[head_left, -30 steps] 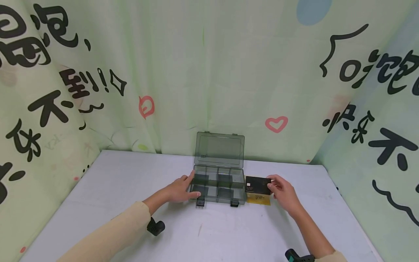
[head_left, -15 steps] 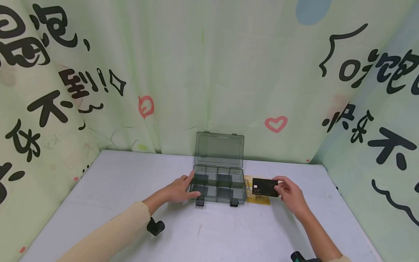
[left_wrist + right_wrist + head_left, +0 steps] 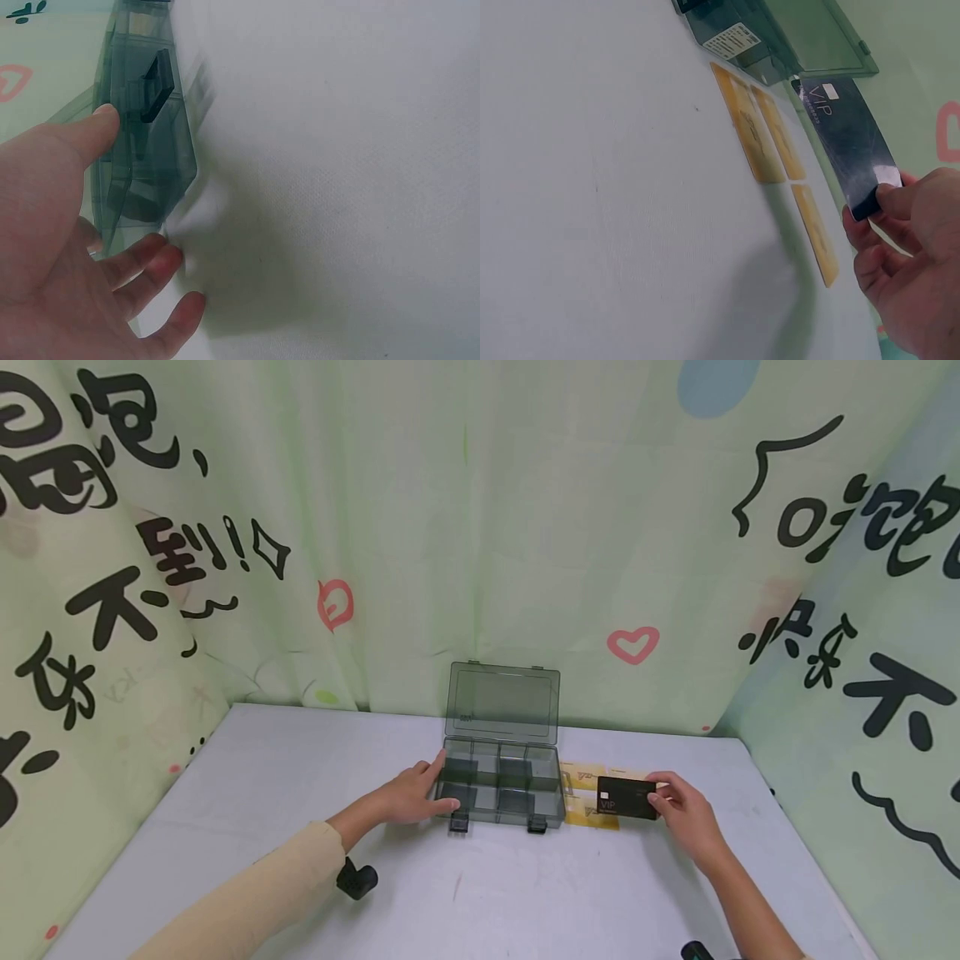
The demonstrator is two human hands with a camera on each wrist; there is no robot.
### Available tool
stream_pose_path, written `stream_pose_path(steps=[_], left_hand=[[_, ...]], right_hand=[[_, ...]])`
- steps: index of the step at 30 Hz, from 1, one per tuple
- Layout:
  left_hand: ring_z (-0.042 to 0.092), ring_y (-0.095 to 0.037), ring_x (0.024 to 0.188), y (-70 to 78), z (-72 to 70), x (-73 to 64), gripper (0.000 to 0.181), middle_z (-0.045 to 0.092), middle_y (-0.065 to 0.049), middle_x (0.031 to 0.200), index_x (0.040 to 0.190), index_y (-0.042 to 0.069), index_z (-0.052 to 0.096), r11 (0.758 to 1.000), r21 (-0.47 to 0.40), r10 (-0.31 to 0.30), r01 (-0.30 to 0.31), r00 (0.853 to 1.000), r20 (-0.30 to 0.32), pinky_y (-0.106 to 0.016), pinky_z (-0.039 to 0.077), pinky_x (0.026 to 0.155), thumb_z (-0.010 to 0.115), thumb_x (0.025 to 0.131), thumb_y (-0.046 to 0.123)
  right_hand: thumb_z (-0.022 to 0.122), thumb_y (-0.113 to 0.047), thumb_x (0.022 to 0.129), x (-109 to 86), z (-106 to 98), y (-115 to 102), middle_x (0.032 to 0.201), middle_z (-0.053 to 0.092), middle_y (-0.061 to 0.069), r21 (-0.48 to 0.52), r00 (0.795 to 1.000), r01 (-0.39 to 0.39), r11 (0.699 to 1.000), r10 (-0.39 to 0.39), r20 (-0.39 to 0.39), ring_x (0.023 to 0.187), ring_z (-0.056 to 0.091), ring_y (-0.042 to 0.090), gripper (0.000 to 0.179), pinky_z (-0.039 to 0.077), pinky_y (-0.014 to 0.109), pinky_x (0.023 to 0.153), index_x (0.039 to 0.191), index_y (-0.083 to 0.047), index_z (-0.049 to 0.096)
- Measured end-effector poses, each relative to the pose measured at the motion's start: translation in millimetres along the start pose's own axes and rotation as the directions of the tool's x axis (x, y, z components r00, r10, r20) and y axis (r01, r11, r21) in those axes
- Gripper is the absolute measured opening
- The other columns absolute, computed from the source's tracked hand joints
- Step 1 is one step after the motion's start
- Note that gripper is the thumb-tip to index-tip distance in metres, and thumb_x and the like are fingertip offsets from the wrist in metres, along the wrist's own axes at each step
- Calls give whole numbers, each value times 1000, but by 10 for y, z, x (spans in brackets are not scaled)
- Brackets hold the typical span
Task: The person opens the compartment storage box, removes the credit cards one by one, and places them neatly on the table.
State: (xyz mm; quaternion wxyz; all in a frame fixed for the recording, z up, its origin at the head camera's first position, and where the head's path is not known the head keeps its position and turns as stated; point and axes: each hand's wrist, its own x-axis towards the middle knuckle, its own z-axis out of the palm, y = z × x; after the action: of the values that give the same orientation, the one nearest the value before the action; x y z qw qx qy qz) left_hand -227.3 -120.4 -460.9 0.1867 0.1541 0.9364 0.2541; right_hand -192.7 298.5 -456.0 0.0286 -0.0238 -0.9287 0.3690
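My right hand (image 3: pixel 687 814) pinches a black VIP card (image 3: pixel 626 797) between thumb and fingers. In the right wrist view the card (image 3: pixel 847 142) is tilted above the table. Beneath and beside it, three yellow cards (image 3: pixel 750 139) lie flat on the white surface. A grey see-through compartment box (image 3: pixel 498 781) stands with its lid (image 3: pixel 502 703) raised, left of the cards. Along the box's left side rests my left hand (image 3: pixel 412 793), index finger extended at the side and thumb by the front rim. The left wrist view shows its other fingers (image 3: pixel 154 274) loosely bent beside the box.
A white table (image 3: pixel 480 893) carries everything, its far edge close to a pale green printed curtain (image 3: pixel 480 527). Curtain also encloses the left and right sides. Two dark latches (image 3: pixel 537 825) stick out from the box's front.
My right hand has drawn the black card away from the box's right side, rightward and slightly nearer, uncovering more of the yellow cards. The left hand and box have stayed put.
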Motion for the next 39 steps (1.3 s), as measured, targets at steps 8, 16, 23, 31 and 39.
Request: stream_pose_path(steps=[8, 16, 23, 31, 39], left_hand=[[42, -36, 135, 21, -5, -11, 91, 36, -19, 150, 157, 13, 8, 1000, -7, -1, 0, 1000, -3, -53, 38, 107, 59, 92, 51], [41, -36, 136, 28, -4, -13, 90, 36, -19, 150, 157, 14, 8, 1000, -6, -1, 1, 1000, -3, -53, 37, 107, 59, 92, 51], [41, -36, 136, 37, -5, -11, 90, 35, -19, 151, 157, 14, 8, 1000, -9, -9, 9, 1000, -2, -53, 37, 107, 58, 92, 51], [42, -35, 134, 29, -10, -15, 90, 37, -19, 150, 157, 13, 9, 1000, -6, -9, 9, 1000, -2, -53, 38, 106, 60, 92, 50], [42, -35, 135, 36, -15, -10, 90, 36, -18, 150, 157, 14, 9, 1000, -2, -8, 8, 1000, -4, -53, 37, 107, 59, 92, 51]], right_hand=[[56, -9, 97, -4, -78, 199, 93, 65, 15, -58, 1000, -1, 998, 2, 7, 77, 59, 15, 25, 42, 26, 66, 121, -3, 54], [57, -6, 95, -27, -136, 348, 95, 67, 19, -91, 1000, -7, 996, 7, -4, 82, 60, 17, 23, 43, 29, 69, 119, -3, 57], [58, -4, 94, -2, -146, 399, 93, 67, 21, -137, 1000, 8, 991, -10, -13, 84, 62, 26, 21, 42, 32, 70, 115, -2, 59], [58, 0, 91, 34, -105, 437, 87, 66, 20, -181, 999, 6, 983, -12, -32, 79, 60, 26, 22, 42, 31, 65, 112, 0, 59], [60, 1, 88, 56, -41, 389, 88, 64, 20, -215, 999, -7, 977, 0, -32, 82, 62, 31, 26, 46, 35, 66, 114, 1, 57]])
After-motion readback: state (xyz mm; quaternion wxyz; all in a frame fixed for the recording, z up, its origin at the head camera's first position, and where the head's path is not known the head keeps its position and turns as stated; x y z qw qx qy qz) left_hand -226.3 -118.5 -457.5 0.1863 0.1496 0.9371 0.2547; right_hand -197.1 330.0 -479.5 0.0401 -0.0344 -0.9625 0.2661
